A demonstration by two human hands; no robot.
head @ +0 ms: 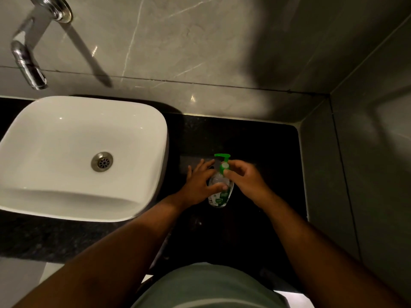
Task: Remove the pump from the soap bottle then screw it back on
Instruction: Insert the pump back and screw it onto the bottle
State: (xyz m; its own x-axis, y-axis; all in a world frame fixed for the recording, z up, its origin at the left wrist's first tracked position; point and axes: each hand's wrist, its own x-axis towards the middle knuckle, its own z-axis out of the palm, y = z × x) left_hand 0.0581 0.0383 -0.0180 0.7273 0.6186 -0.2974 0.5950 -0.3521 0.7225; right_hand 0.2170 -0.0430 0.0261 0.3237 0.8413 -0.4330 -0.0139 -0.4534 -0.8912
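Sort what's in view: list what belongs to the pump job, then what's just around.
Job: soap bottle, green pump, left hand gripping the bottle, right hand at the pump collar.

Around: white sink, chrome tap, black counter.

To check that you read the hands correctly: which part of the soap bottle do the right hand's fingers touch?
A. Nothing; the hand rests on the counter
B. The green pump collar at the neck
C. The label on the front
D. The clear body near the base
B: the right hand pinches the green pump collar with its fingertips, while the left hand wraps the clear soap bottle body.
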